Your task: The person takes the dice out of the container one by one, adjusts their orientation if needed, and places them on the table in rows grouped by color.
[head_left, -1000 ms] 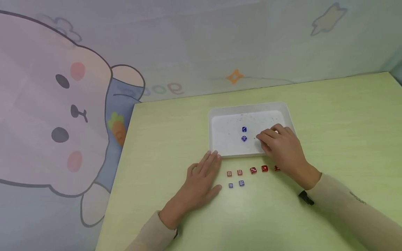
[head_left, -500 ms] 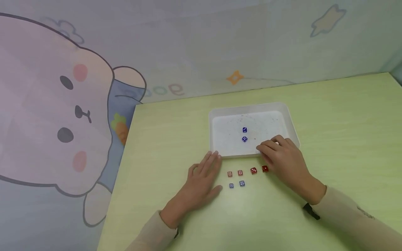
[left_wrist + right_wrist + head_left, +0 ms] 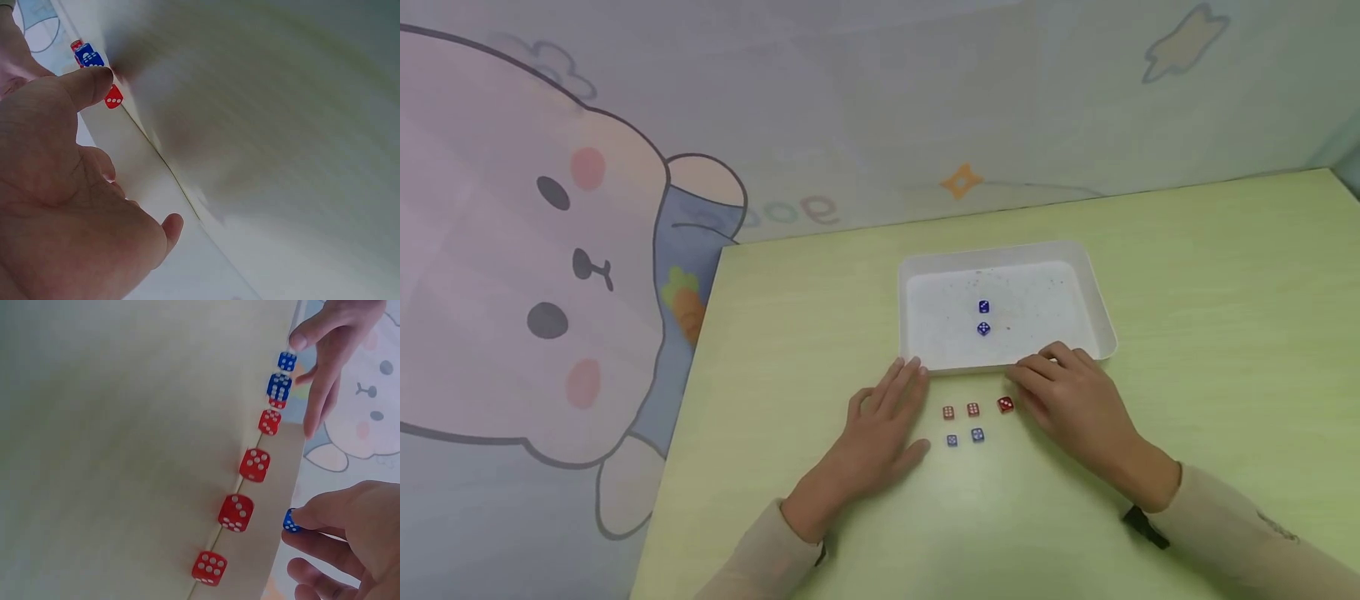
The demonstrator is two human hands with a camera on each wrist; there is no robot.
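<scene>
From the head view we see our right hand [image 3: 1071, 400] curled just before the white tray's [image 3: 917, 275] near rim, hiding what it carries. Only the right wrist view shows it pinching a blue die [image 3: 289, 520] between thumb and fingertips, and five red dice [image 3: 236, 512] in a row. Our left hand [image 3: 880, 433] lies flat, fingers straight, on the counter [image 3: 1225, 333] at the tray's near-left corner. Wide bare counter stretches right.
</scene>
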